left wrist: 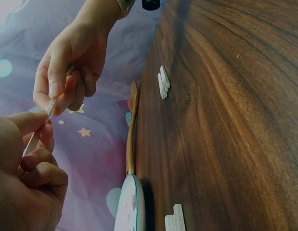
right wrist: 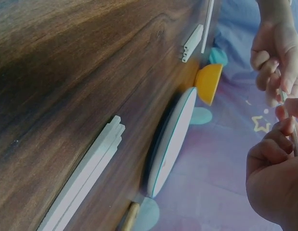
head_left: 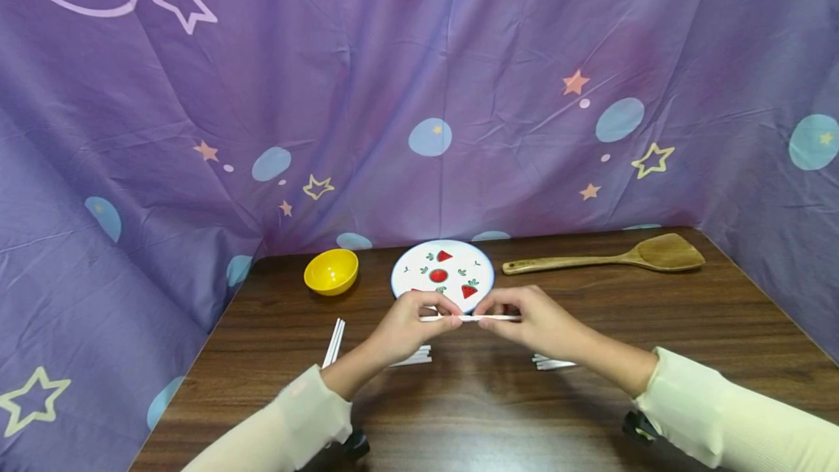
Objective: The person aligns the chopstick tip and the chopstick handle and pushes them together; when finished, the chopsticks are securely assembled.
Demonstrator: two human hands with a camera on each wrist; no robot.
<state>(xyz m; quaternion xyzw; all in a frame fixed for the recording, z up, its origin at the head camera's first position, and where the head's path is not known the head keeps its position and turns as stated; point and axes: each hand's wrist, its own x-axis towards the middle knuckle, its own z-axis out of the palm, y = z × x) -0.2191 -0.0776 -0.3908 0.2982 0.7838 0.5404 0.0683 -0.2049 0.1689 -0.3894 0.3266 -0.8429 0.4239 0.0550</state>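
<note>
Both hands hold one thin white stick [head_left: 470, 318] level in front of the plate, above the table. My left hand [head_left: 408, 326] pinches its left part between thumb and fingers. My right hand [head_left: 536, 320] pinches the right part the same way, and the two sets of fingertips are close together at the stick's middle. In the left wrist view, a short piece of the stick [left wrist: 32, 142] shows between the left fingers. Below the hands lie bundles of similar white sticks: one near the left forearm [head_left: 333, 342], others partly hidden under the left hand [head_left: 414, 357] and right forearm [head_left: 552, 363].
A white plate [head_left: 406, 275] with red fruit pictures lies behind the hands. To its left is a yellow bowl [head_left: 331, 272]; to its right, a wooden spatula [head_left: 665, 252]. The brown table [head_left: 491, 428] meets a purple curtain [head_left: 367, 93] at the back and sides.
</note>
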